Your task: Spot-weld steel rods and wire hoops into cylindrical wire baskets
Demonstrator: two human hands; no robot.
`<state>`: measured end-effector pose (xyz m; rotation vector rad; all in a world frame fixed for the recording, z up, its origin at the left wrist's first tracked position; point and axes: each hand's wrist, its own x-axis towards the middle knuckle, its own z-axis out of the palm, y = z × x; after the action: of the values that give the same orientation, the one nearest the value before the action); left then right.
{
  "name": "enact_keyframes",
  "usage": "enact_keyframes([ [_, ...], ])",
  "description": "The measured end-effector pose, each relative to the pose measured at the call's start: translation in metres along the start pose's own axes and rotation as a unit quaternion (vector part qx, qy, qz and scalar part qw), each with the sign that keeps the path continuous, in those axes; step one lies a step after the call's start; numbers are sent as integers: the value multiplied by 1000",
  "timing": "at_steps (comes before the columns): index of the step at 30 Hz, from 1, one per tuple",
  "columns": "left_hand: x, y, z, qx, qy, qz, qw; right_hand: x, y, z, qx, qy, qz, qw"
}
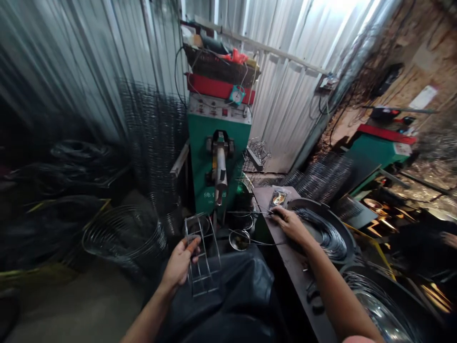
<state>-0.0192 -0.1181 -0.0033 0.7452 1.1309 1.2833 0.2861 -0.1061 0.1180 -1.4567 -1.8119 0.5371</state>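
Note:
My left hand (pixel 181 261) grips a small wire rack (pixel 202 262) by its left side, thumb over the bars. The rack is held tilted above the dark apron (pixel 235 281) on my lap. My right hand (pixel 285 221) is over the edge of a narrow bench (pixel 282 238), fingers pinched on a thin metal wire (pixel 250 212) that points left toward the machine. Straight ahead stands a green spot welding machine (pixel 200 157) with a thick metal arm (pixel 221 171) reaching out. Below it is a small metal bowl (pixel 239 240). A small clear packet (pixel 278 196) lies on the bench beyond my right hand.
Right of the bench, a dark round pan (pixel 352 252) holds bundled curved wires (pixel 326 238); a second pan (pixel 403 290) stands nearer. Tall stacks of wire rings (pixel 157 138) and a wire basket (pixel 121 233) are at left. Another green machine (pixel 374 147) stands at right, with a person's hand (pixel 450 239) nearby.

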Motion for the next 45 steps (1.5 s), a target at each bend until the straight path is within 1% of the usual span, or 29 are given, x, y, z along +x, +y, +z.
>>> enact_keyframes([
  [3, 22, 20, 4, 10, 0, 23, 1000, 13, 17, 20, 11, -7, 11, 1000],
  [5, 37, 29, 6, 27, 3, 29, 999, 19, 29, 35, 57, -3, 28, 998],
  [7, 49, 32, 8, 40, 4, 23, 999, 25, 41, 51, 106, 9, 46, 993],
  [9, 58, 30, 9, 46, 1, 12, 999, 30, 54, 67, 141, 22, 58, 988],
  [12, 67, 24, 9, 48, 1, -7, 999, 36, 75, 89, 167, 38, 49, 984],
  [15, 74, 18, 9, 46, -3, -24, 999, 42, 93, 107, 161, 36, 28, 986],
  [18, 80, 16, 10, 37, -10, -34, 999, 48, 104, 118, 141, 29, 16, 989],
  [23, 89, 15, 13, 26, -21, -46, 998, 58, 114, 123, 137, 20, 9, 990],
  [33, 105, 19, 25, 17, -25, -48, 998, 75, 131, 124, 142, 16, 17, 990],
  [39, 115, 18, 28, 20, -25, -49, 998, 83, 133, 121, 144, 13, 23, 989],
  [45, 120, 19, 29, 15, -25, -53, 998, 87, 133, 120, 146, 10, 20, 989],
])
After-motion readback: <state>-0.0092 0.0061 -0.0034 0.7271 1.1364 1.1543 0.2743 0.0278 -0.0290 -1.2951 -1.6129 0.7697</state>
